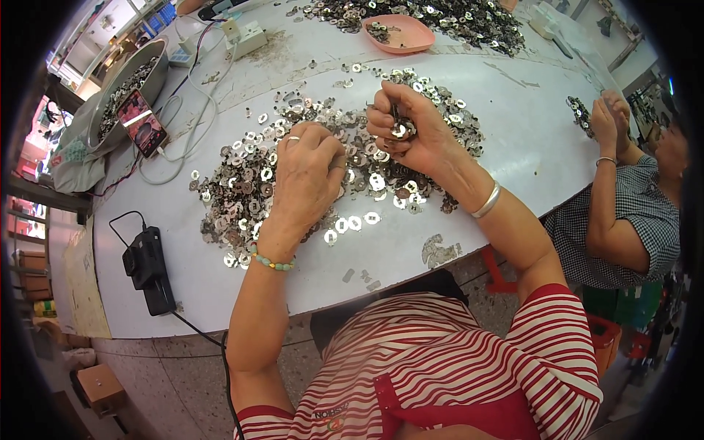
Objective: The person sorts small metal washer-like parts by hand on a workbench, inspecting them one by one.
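A loose pile of small, shiny, flat metal pieces [242, 191], many round with a cut-out centre, spreads over the white table [506, 125] in front of me. My left hand [309, 165] is over the middle of the pile, back upward, its fingers curled down and pressed together; its fingertips and whatever they may grip are hidden. Raised at the right side of the pile, my right hand [418, 128] is closed, palm side partly showing, around several of the metal pieces [401, 130]. A short row of pieces [355, 223] lies apart on the pile's near side.
A pink dish [400, 34] stands by another metal pile [469, 22] at the back. On the left are a phone [141, 123] with cables, a large basin [147, 84] of pieces, and a black device [147, 268]. A co-worker [623, 213] sits at right.
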A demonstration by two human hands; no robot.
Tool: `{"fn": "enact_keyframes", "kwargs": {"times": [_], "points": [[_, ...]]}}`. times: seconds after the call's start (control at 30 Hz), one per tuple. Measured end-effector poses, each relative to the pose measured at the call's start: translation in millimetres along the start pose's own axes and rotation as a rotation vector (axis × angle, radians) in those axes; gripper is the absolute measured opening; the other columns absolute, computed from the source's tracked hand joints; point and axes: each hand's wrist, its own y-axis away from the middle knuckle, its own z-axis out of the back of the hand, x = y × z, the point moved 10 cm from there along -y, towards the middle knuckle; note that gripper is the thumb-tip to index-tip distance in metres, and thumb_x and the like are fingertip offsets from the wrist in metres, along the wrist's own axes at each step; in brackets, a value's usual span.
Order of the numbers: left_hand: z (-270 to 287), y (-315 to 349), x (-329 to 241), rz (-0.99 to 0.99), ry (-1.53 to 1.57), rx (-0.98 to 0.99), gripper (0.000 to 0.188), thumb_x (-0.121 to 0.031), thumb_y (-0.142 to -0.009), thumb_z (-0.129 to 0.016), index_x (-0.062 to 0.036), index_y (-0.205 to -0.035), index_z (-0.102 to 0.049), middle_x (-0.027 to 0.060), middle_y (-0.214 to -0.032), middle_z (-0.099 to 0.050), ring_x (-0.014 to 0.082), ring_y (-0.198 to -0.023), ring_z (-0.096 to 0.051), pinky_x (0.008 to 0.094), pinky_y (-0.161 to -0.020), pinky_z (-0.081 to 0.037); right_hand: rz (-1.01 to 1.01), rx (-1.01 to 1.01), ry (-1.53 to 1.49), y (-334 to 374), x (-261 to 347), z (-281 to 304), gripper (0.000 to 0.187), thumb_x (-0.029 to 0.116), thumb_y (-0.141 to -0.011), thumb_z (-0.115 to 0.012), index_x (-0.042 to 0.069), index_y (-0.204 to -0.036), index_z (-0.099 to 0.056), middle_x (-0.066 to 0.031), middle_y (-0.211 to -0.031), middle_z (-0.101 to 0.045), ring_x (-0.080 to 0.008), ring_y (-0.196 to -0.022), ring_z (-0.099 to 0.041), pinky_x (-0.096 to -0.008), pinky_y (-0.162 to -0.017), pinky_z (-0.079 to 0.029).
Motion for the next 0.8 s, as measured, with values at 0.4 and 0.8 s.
{"fn": "enact_keyframes", "kwargs": {"times": [0.4,0.8], "points": [[5,-3,9,-0.004,-0.047,-0.031,0.008,-0.002,-0.074,-0.065,-0.0028,-0.08,-0.059,0.011,-0.09,-0.058,0.0294,-0.097,-0.056,0.0413,-0.082,-0.043,0.051,0.118,0.089,-7,1,-18,0.037,0.035,-0.098,-0.047,0.011,-0.07,-0.046,-0.0007,-0.063,-0.044,-0.01,-0.054,-0.042,-0.0194,-0.036,-0.024],[-5,8,9,0.014,-0.155,-0.055,0.01,-0.008,-0.078,-0.059,-0.002,-0.086,-0.057,0.014,-0.095,-0.057,0.0308,-0.102,-0.053,0.0432,-0.092,-0.039,0.181,-0.092,0.925,8,-5,-12,0.028,0.024,-0.098,-0.053,0.007,-0.077,-0.058,0.004,-0.064,-0.052,-0.0012,-0.048,-0.038,-0.0176,-0.042,-0.026]]}}
